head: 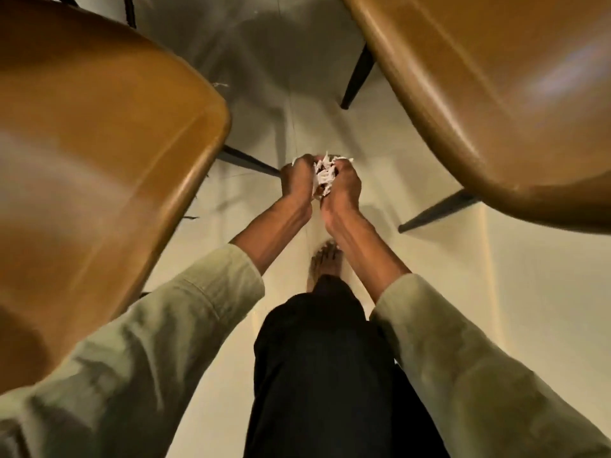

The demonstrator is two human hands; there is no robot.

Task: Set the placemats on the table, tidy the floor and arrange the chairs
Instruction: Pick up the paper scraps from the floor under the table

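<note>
Both hands, left hand (pixel 299 178) and right hand (pixel 342 181), grip a wad of paper scraps (pixel 322 176) between them.

The one camera sits on the person's head and looks straight down, close over the arms, at the floor (pixel 429 292).

Two brown chairs (pixel 99 153) (pixel 502 94); two hands (pixel 299 180) (pixel 344 183); one wad of paper scraps (pixel 322 175); one bare foot (pixel 322 262).
</note>
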